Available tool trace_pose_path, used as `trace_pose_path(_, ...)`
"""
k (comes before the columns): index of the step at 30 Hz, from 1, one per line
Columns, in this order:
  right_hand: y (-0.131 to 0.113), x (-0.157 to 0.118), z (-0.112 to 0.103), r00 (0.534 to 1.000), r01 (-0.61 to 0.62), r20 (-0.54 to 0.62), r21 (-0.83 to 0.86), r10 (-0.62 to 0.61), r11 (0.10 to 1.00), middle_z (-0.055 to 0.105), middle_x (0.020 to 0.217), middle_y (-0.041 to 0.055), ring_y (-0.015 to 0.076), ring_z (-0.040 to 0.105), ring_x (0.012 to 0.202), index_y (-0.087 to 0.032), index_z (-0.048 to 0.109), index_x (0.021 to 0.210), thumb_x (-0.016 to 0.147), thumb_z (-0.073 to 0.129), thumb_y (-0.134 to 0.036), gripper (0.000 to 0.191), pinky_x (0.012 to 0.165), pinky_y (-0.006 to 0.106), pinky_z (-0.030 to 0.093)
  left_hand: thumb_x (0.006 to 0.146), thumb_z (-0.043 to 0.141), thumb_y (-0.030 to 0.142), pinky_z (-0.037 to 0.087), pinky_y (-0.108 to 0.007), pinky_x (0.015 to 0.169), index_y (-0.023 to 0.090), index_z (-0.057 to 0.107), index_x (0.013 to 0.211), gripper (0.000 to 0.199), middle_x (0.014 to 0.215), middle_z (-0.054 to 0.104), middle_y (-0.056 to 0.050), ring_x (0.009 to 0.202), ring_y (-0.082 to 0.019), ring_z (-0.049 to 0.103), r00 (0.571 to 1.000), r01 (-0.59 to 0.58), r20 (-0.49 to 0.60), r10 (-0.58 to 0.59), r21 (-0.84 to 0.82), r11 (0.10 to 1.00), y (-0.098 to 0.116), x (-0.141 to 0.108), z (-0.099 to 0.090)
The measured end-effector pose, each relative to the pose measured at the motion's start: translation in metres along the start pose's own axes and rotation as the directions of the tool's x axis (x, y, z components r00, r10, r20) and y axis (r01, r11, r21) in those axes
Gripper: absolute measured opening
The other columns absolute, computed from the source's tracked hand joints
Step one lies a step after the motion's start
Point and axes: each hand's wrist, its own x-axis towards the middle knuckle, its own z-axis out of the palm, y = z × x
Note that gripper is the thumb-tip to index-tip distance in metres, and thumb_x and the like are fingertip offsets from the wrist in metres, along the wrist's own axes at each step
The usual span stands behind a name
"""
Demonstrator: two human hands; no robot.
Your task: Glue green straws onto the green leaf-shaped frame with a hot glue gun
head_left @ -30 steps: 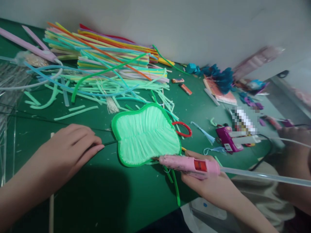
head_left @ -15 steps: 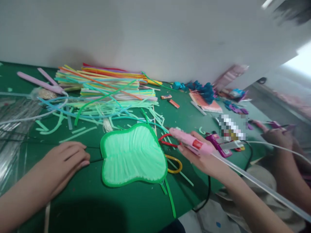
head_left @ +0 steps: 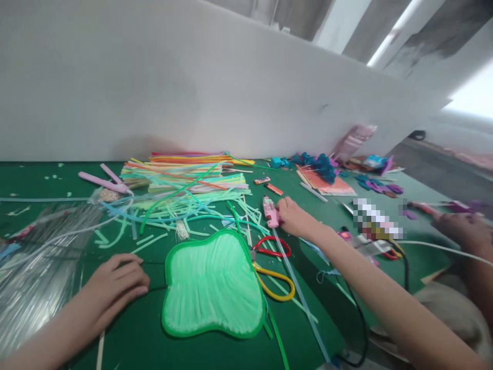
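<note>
Your left hand [head_left: 121,277] pinches wire [head_left: 157,288] beside the leaf [head_left: 213,288]; bumping the glue stick [head_left: 302,299] could tip the gun [head_left: 271,213] (right hand [head_left: 296,217] gripping).

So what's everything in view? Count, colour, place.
Leaf-shaped panel: one, pale green, darker rim, front centre
Glue gun: one, pink, right of centre
Glue stick: one, translucent, from glue gun toward near edge
Scissors: one, red and yellow handles, right of panel
Fuzzy stems: many, multicoloured, by wall
Tassel: one, cream, before the stems
Two-armed tool: one, pink, back left
Clear strips: many, left
Sheet: one, orange, back right
Table: one, green
Scraps, blurred items: not countable
Co-worker's hands: far right, count unclear
Left grip: one, bare, left of panel
Right grip: one, bare, at glue gun
</note>
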Motion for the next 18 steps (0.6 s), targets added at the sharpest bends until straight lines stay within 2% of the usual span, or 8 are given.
trace_pose_path(5, -0.007, -0.004, -0.025, 0.998, 0.011, 0.058, 0.001, -0.011, 1.0, 0.067, 0.14, 0.0123, 0.0281, 0.07, 0.119, -0.018, 0.065, 0.138, 0.103, 0.072, -0.04, 0.042, 0.099, 0.05, 0.061, 0.101, 0.06, 0.031, 0.054, -0.026, 0.098, 0.032, 0.072, 0.099, 0.012, 0.097, 0.078, 0.002, 0.116, -0.022, 0.065, 0.991, -0.135, 0.027, 0.133, 0.089, 0.987, -0.008, 0.002, -0.006)
trace_pose_path(7, -0.025, -0.006, -0.036, 0.997, 0.046, 0.056, 0.059, -0.05, 0.997, 0.067, 0.138, 0.0118, 0.0276, 0.07, 0.118, -0.018, 0.066, 0.136, 0.103, 0.072, -0.04, 0.04, 0.099, 0.05, 0.061, 0.101, 0.058, 0.028, 0.054, -0.026, 0.099, 0.033, 0.071, 0.1, 0.014, 0.098, 0.078, 0.002, 0.116, -0.021, 0.066, 0.986, -0.166, -0.005, 0.168, 0.119, 0.979, -0.008, 0.001, -0.005)
trace_pose_path(9, -0.05, -0.004, -0.042, 0.994, 0.081, 0.059, 0.149, -0.09, 0.986, 0.069, 0.135, 0.0104, 0.0256, 0.071, 0.114, -0.019, 0.067, 0.133, 0.104, 0.07, -0.04, 0.036, 0.097, 0.048, 0.062, 0.102, 0.057, 0.028, 0.053, -0.026, 0.1, 0.033, 0.07, 0.1, 0.014, 0.098, 0.078, 0.003, 0.117, -0.021, 0.065, 0.987, -0.147, -0.037, 0.153, 0.129, 0.981, -0.008, 0.0, -0.003)
trace_pose_path(12, -0.086, 0.005, -0.039, 0.99, 0.085, 0.087, 0.276, -0.113, 0.957, 0.07, 0.134, 0.01, 0.0246, 0.072, 0.111, -0.02, 0.067, 0.133, 0.105, 0.069, -0.041, 0.035, 0.095, 0.046, 0.063, 0.102, 0.059, 0.03, 0.053, -0.027, 0.1, 0.032, 0.07, 0.099, 0.012, 0.1, 0.077, 0.003, 0.119, -0.021, 0.064, 0.994, -0.086, -0.049, 0.093, 0.12, 0.989, -0.005, -0.002, 0.001)
trace_pose_path(14, -0.1, 0.011, -0.034, 0.99, 0.07, 0.094, 0.35, -0.109, 0.934, 0.069, 0.135, 0.0103, 0.0249, 0.071, 0.112, -0.02, 0.067, 0.134, 0.105, 0.07, -0.04, 0.036, 0.095, 0.046, 0.063, 0.102, 0.06, 0.032, 0.053, -0.03, 0.099, 0.031, 0.071, 0.097, 0.012, 0.099, 0.077, 0.002, 0.119, -0.022, 0.064, 0.997, -0.055, -0.053, 0.061, 0.099, 0.994, -0.003, -0.001, 0.002)
trace_pose_path(16, -0.104, 0.017, -0.029, 0.992, 0.053, 0.079, 0.419, -0.095, 0.906, 0.069, 0.134, 0.0099, 0.0247, 0.071, 0.112, -0.02, 0.067, 0.133, 0.104, 0.071, -0.04, 0.036, 0.095, 0.047, 0.063, 0.101, 0.061, 0.032, 0.053, -0.032, 0.098, 0.031, 0.072, 0.095, 0.012, 0.096, 0.076, 0.001, 0.119, -0.024, 0.064, 0.997, -0.045, -0.054, 0.049, 0.079, 0.996, 0.0, 0.0, 0.002)
trace_pose_path(18, -0.1, 0.021, -0.027, 0.997, 0.038, 0.034, 0.492, -0.062, 0.87, 0.073, 0.125, 0.0088, 0.0227, 0.073, 0.105, -0.018, 0.07, 0.125, 0.105, 0.069, -0.04, 0.03, 0.092, 0.044, 0.063, 0.1, 0.062, 0.032, 0.052, -0.034, 0.098, 0.03, 0.071, 0.094, 0.011, 0.094, 0.075, 0.0, 0.119, -0.024, 0.063, 0.998, -0.04, -0.051, 0.044, 0.07, 0.997, 0.004, 0.001, 0.001)
